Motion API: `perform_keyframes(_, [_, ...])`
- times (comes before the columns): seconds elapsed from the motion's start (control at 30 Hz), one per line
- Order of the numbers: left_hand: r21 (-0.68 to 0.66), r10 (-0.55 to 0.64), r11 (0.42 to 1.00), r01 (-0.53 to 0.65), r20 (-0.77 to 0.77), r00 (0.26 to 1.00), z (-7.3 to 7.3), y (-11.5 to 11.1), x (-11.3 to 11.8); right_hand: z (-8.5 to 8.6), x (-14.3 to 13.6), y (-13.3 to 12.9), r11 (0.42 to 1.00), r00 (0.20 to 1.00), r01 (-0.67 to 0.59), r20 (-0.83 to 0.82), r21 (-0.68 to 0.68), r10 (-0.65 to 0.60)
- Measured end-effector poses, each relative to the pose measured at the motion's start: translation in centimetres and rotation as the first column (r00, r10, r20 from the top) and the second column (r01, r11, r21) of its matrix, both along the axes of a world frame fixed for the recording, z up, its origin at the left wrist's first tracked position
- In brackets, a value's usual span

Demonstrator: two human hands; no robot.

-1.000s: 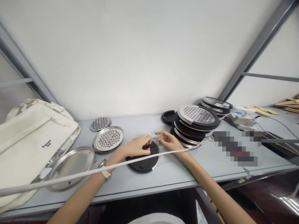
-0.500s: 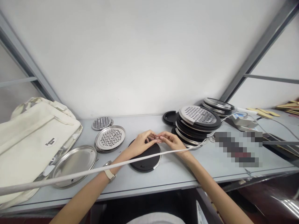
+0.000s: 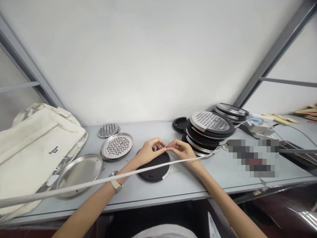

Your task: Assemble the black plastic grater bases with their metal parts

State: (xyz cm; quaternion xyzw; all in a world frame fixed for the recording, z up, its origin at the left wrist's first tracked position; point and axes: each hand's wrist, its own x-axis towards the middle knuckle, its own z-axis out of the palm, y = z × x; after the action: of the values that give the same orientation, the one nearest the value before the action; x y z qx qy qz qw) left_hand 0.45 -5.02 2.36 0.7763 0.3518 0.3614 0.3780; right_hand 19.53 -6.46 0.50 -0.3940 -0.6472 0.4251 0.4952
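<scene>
My left hand (image 3: 152, 150) and my right hand (image 3: 182, 150) meet fingertip to fingertip, both pinched on a small thin shiny metal piece (image 3: 167, 147), too small to name. Beneath them lies a black round disc (image 3: 155, 170) with a metal strip along its right rim and a small hole near its front. To the right of my right hand rises a stack of black rings and metal discs, topped by a perforated grater disc (image 3: 210, 122). Left of my left hand sit round grater plates (image 3: 117, 146) with metal rims.
A white cable (image 3: 138, 172) crosses in front of my forearms. Cream fabric bags (image 3: 37, 145) and shiny round trays (image 3: 79, 172) occupy the left. At the back stands a black notched disc (image 3: 180, 124); a second stack (image 3: 231, 110) and a grey box (image 3: 259, 129) are rightward.
My fingertips have shifted slightly around the small metal piece, drawing closer together. The discs and stacks stay where they were.
</scene>
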Motion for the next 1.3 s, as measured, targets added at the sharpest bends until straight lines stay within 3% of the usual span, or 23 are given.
perform_keyframes(0.13, [0.026,-0.025,0.999,0.026,-0.040,0.999,0.3,-0.2,-0.2,0.6,0.2,-0.1,1.000,1.000,0.029,-0.001,-0.009,-0.029])
perform_keyframes(0.33, [-0.068,-0.042,0.997,0.044,0.030,0.999,0.2,-0.1,-0.3,1.0,0.1,-0.5,0.999,0.999,0.010,0.045,-0.031,-0.009])
perform_keyframes(0.57, [-0.279,-0.069,0.952,0.128,0.211,0.975,-0.2,0.4,-0.4,0.4,-0.4,-1.4,0.976,0.932,-0.001,0.354,0.218,-0.078])
perform_keyframes(0.77, [-0.343,-0.153,0.917,0.203,0.168,0.974,0.2,0.1,-0.7,0.4,0.0,-2.3,0.969,0.924,0.044,0.360,0.241,-0.132])
perform_keyframes(0.87, [-0.306,-0.164,0.935,0.180,0.079,0.983,0.4,0.0,-1.1,0.1,0.6,-2.7,0.985,0.935,0.051,0.338,0.164,-0.105])
perform_keyframes(1.07, [-0.148,-0.071,0.987,0.058,-0.081,0.994,0.6,0.0,-1.5,-1.2,1.4,-2.3,0.999,0.957,-0.023,0.287,-0.039,0.033])
perform_keyframes(1.3, [0.062,-0.089,0.993,0.105,-0.219,0.972,0.7,-0.7,-1.4,-2.3,1.3,-2.0,0.998,0.971,-0.045,0.232,-0.052,0.056])
